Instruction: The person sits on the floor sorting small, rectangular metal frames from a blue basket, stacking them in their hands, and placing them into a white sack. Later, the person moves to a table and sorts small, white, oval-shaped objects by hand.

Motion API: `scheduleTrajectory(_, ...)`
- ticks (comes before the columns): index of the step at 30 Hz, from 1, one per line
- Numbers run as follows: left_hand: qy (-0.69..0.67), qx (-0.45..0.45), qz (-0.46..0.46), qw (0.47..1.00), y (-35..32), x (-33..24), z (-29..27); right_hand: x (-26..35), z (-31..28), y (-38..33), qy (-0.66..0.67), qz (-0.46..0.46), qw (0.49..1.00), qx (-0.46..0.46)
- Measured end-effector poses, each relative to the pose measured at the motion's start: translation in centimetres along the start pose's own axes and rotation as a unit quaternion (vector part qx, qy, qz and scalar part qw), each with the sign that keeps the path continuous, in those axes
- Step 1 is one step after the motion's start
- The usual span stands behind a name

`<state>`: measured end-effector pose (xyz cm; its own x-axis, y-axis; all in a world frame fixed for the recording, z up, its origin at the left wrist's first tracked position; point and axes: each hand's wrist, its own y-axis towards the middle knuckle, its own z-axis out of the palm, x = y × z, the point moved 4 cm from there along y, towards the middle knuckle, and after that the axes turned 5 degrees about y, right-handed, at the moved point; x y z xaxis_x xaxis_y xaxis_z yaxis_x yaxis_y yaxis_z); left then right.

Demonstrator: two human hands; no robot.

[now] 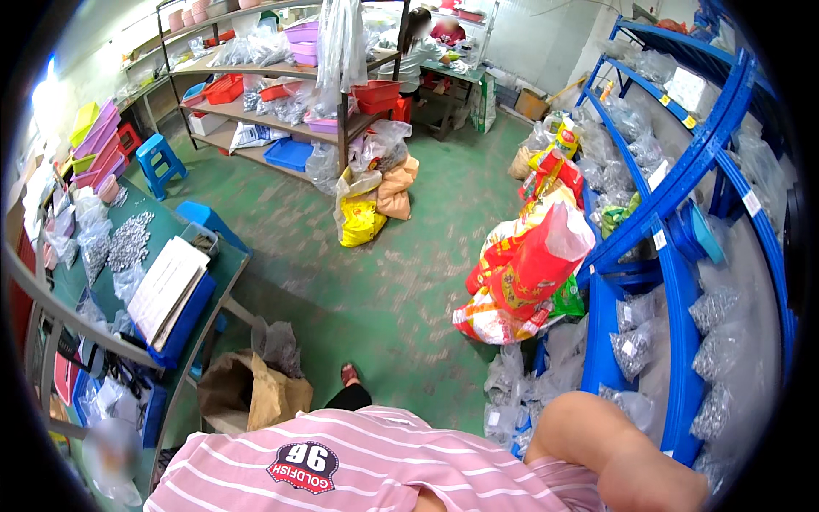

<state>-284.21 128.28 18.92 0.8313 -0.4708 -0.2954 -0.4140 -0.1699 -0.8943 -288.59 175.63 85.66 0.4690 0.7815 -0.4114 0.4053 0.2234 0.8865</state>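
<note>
Neither of my hands shows. My bare right arm (589, 435) is bent at the lower right, beside the blue shelving (682, 341), and its hand is out of the picture. My left arm is hidden below the striped pink shirt (358, 461). Closest to my right arm are clear plastic bags of small metal parts (631, 350) on the shelves. Large red and white printed sacks (537, 264) stand on the floor in front of that shelving. By my foot, a brown paper sack (281, 397) stands with its top gaping.
On the left, a green table (162, 209) holds a pile of small metal parts (130, 241), papers (171, 286) and stacked bins (98, 141). A blue stool (159, 166) is beyond it. A loaded rack (247, 111) stands ahead. Two people (418, 60) are at a far table.
</note>
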Motion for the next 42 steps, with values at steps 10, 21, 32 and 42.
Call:
scheduleTrajectory(10,-0.186,0.074,0.098,0.975,13.0,-11.9,-8.6,-15.0,-14.5,-9.3,0.182,0.095,0.979,-0.014)
scheduleTrajectory(21,-0.466,-0.104,0.014,0.878,7.5,-36.1,-15.5,-27.0,-29.2,-19.2,0.335,0.274,0.901,0.006)
scheduleTrajectory(32,-0.466,-0.218,-0.047,0.856,10.5,-31.5,-6.4,-44.9,-39.1,-31.9,0.614,0.066,0.787,-0.007)
scheduleTrajectory(42,-0.352,-0.394,-0.028,0.849,5.4,-42.2,-22.3,-60.7,-33.1,-68.6,-0.057,0.625,0.657,0.417)
